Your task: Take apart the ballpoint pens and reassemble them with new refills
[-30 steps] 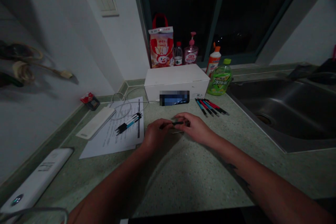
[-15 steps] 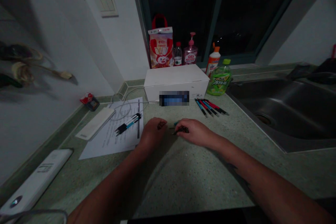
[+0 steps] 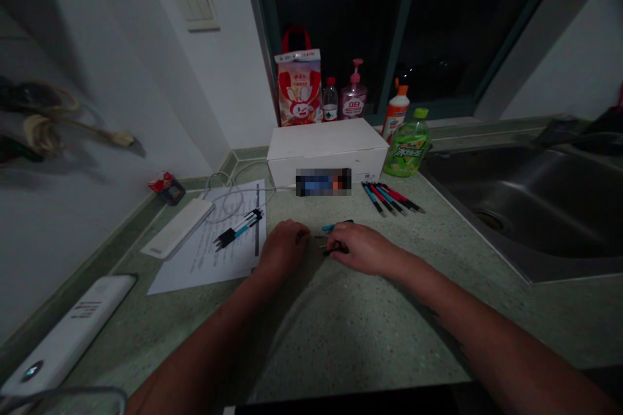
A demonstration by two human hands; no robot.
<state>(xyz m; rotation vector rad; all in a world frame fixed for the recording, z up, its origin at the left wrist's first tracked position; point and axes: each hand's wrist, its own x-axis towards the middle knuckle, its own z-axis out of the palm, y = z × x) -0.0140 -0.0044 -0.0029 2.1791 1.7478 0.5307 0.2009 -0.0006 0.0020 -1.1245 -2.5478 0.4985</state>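
Observation:
My left hand [image 3: 286, 245] is closed in a pinch above the counter, beside the sheet of paper [image 3: 204, 259]. What its fingertips hold, if anything, is too small and dark to make out. To its right, my right hand [image 3: 361, 246] is closed on a black pen part [image 3: 335, 250] with a thin tip pointing left. Just behind those fingers lies a blue pen barrel [image 3: 329, 227], partly hidden by the hand. A tiny thin piece [image 3: 320, 237] shows in the gap between both hands.
Several pens [image 3: 389, 199] lie by the white box [image 3: 326, 142], and more pens [image 3: 238, 230] rest on the paper. A phone with a blurred screen [image 3: 323, 182] leans on the box. A green bottle [image 3: 407, 146] stands near the sink [image 3: 525, 207]. A white power bank [image 3: 179, 228] lies left.
My right hand has shifted slightly right and nearer to me, so more of the blue barrel shows. My left fingers have turned a little. The pens around have stayed put.

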